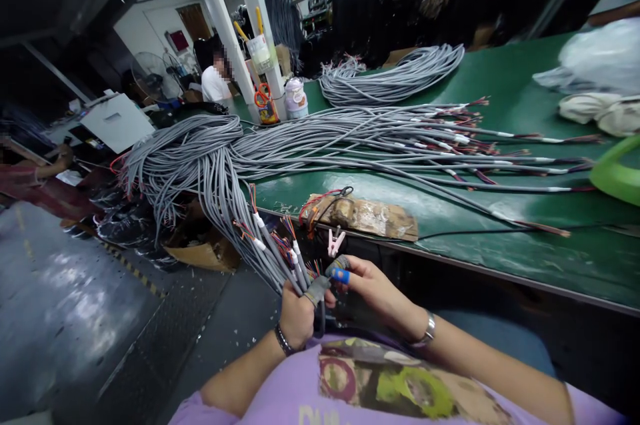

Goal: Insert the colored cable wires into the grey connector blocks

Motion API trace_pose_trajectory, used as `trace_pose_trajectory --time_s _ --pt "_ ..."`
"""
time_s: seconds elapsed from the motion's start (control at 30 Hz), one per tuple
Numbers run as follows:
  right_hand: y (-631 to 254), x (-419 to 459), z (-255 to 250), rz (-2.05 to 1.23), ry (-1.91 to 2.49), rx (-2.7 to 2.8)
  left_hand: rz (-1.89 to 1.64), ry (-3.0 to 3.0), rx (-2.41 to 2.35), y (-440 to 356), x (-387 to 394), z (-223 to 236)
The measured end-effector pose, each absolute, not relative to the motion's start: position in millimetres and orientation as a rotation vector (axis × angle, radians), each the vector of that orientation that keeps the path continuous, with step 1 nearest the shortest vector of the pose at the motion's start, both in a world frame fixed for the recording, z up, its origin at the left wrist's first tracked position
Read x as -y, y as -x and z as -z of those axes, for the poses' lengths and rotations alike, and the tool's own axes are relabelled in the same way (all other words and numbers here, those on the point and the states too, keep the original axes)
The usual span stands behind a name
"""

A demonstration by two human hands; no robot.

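A bunch of grey cables point(267, 258) hangs over the table's front edge, and my left hand point(299, 312) is closed around it near the stripped ends. White bands and thin coloured wires point(290, 232) show at those ends, above the fist. My left thumb is wrapped in grey tape. Just to the right, my right hand point(363, 278) pinches close to the left thumb, with grey and blue wraps on its fingers. What sits between those fingertips is too small to make out. A pink clip point(335, 242) is just above my right hand at the table edge.
More grey cables point(325, 135) lie along the green table point(540, 258), with a coiled bundle point(395, 78) behind. A taped cardboard strip point(370, 215) rests on the front edge. A white post point(255, 18), a lilac container point(296, 98) and a plastic bag point(600, 52) stand farther back.
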State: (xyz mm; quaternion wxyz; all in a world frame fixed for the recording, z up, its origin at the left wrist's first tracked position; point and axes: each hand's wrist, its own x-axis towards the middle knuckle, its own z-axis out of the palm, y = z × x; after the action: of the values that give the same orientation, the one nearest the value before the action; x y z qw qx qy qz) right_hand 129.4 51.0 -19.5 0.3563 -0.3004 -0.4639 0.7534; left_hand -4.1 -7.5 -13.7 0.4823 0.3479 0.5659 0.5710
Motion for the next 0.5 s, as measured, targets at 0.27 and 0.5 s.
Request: trace_pose_trajectory --time_s 0.27,0.5 --pt "-131 -81 29 -2.068 0.826 0.804 -1.37 -0.75 -1.21 2 -4 1" --pt "-118 -90 20 -2.14 0.645 0.791 -1.339 -0.782 -1.247 -4 -15 -3"
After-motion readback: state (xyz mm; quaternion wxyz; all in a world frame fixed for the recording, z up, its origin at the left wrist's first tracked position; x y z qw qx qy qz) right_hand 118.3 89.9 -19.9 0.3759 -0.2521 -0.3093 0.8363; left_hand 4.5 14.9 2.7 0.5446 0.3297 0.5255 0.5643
